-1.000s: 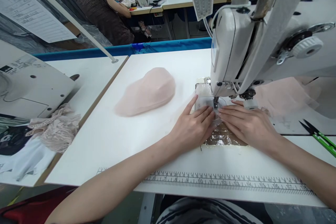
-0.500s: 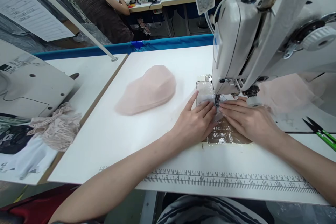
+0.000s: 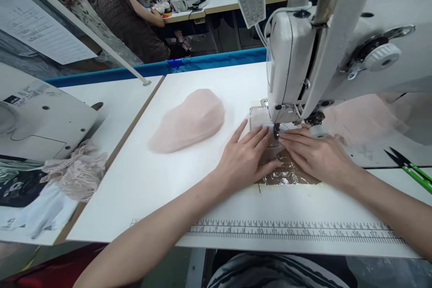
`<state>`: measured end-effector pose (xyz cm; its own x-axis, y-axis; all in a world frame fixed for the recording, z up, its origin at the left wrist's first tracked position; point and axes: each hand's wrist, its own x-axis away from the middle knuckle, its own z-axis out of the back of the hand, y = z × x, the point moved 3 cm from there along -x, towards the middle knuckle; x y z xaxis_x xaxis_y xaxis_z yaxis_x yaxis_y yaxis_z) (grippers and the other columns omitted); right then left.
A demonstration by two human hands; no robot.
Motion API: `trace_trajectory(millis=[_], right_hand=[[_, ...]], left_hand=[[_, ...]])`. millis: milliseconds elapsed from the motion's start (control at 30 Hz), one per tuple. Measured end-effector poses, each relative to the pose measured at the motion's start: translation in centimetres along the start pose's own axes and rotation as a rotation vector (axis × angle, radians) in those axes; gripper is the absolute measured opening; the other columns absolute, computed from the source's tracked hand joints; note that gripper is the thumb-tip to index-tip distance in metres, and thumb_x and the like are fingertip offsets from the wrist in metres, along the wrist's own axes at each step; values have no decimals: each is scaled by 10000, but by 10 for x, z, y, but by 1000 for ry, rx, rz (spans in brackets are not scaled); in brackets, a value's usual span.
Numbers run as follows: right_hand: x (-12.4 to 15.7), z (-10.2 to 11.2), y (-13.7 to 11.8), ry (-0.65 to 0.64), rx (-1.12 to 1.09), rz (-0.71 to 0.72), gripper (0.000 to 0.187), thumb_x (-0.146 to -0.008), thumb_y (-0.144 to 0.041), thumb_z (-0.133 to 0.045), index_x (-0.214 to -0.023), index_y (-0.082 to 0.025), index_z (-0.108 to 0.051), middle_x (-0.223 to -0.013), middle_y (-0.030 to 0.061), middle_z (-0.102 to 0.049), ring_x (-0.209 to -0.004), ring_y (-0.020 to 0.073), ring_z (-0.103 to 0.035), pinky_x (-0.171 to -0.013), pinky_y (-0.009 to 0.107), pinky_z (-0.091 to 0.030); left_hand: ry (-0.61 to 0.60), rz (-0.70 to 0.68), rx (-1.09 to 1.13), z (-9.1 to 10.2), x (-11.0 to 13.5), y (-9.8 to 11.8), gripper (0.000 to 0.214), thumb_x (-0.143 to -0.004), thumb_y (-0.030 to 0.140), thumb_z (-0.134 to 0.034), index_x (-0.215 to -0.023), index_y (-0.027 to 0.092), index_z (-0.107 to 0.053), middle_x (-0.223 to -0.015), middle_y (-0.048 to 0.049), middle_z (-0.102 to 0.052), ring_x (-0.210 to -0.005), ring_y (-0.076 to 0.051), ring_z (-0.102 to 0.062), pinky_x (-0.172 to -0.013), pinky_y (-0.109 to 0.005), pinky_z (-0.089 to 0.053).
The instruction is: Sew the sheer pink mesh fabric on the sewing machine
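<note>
My left hand [image 3: 243,154] lies flat beside the needle area of the sewing machine [image 3: 285,60], fingers stretched out and thumb spread. On the other side, my right hand [image 3: 319,152] rests with its fingers extended, their tips close to the presser foot [image 3: 276,131]. A small piece of sheer, pale fabric [image 3: 275,149] lies under the foot between both hands, partly hidden by the fingers. Below it, a brown patch under shiny clear film [image 3: 286,174] covers part of the machine bed.
A stack of sheer pink fabric pieces [image 3: 191,121] lies to the left. More pink fabric [image 3: 366,117] and green-handled thread snips [image 3: 413,173] are at right. A printed ruler [image 3: 286,231] runs along the front edge. Beige cords [image 3: 79,171] lie far left. A co-worker [image 3: 131,20] sits beyond.
My left thumb has spread away from the fingers, and the left hand has eased slightly back from the foot. My right hand stays nearly in place. The whole view has shifted a little.
</note>
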<state>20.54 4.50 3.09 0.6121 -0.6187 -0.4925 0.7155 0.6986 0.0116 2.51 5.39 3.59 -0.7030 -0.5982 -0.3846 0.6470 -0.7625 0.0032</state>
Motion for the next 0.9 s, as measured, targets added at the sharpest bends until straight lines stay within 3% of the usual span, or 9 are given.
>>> trace_trajectory(millis=[100, 167, 267, 367, 467, 567, 700, 833, 900], right_hand=[[1, 6, -1, 39, 26, 18, 281, -898, -92, -460, -1048, -119, -696, -1002, 73, -729, -816, 196, -689, -850, 389, -542], [0, 13, -3, 125, 55, 35, 257, -867, -56, -480, -925, -140, -716, -921, 47, -743, -730, 178, -677, -827, 372, -536], [-1, 20, -11, 206, 42, 61, 276, -836, -2, -488, -790, -177, -696, -852, 10, -741, -694, 151, -657, -740, 323, -531], [-2, 16, -21, 105, -40, 92, 337, -842, 22, -449, -995, -163, -685, -1065, 46, -712, -943, 180, -657, -796, 318, -533], [-1, 10, -27, 7, -71, 131, 385, -840, 34, -422, -1093, -131, -661, -1158, 80, -676, -1062, 210, -622, -972, 383, -486], [-1, 13, -29, 58, -85, 111, 344, -816, 49, -449, -948, -149, -698, -983, 59, -724, -938, 201, -658, -958, 381, -504], [0, 16, -33, 0, -80, 92, 456, -797, 69, -402, -1169, -74, -625, -1167, 112, -663, -1062, 248, -613, -890, 373, -542], [2, 19, -33, 15, -75, 52, 313, -814, 34, -430, -899, -113, -693, -935, 87, -713, -911, 235, -652, -778, 357, -571], [3, 21, -34, 23, -73, 18, 327, -820, 30, -426, -948, -123, -685, -1002, 89, -701, -937, 229, -642, -742, 339, -569]], left_hand=[[-17, 5, -61, 7, 2, -2, 731, -890, 674, -390, -1276, 73, -546, -1315, -168, -561, -1204, -290, -544, -1117, -530, -285], [74, -35, -96, 14, 4, 0, 625, -873, 665, -443, -1107, 124, -652, -1051, -115, -701, -927, -245, -659, -998, -487, -399], [237, -93, -109, 24, 4, 1, 337, -903, 463, -544, -793, 171, -670, -639, 1, -660, -564, -135, -588, -750, -362, -464], [215, -126, -85, 22, -2, -4, 178, -929, 203, -489, -926, 159, -661, -900, -37, -722, -824, -163, -664, -831, -353, -472], [74, -158, -17, 13, -6, -12, 315, -928, 84, -381, -1153, 129, -595, -1207, -77, -651, -1155, -193, -588, -1074, -437, -360], [7, -138, 48, 7, -6, -20, 337, -934, 82, -352, -1176, 132, -581, -1226, -77, -642, -1191, -188, -569, -1124, -463, -310], [14, -127, 111, 6, -4, -25, 337, -927, 69, -362, -1176, 146, -576, -1247, -72, -629, -1210, -172, -554, -1109, -424, -352], [-45, -134, 159, 3, -5, -26, 365, -918, 20, -346, -1174, 149, -573, -1210, -59, -647, -1118, -149, -607, -1066, -390, -402], [-37, -130, 192, 3, -6, -26, 317, -948, 69, -359, -1157, 154, -582, -1180, -57, -659, -1119, -154, -603, -1058, -391, -411]])
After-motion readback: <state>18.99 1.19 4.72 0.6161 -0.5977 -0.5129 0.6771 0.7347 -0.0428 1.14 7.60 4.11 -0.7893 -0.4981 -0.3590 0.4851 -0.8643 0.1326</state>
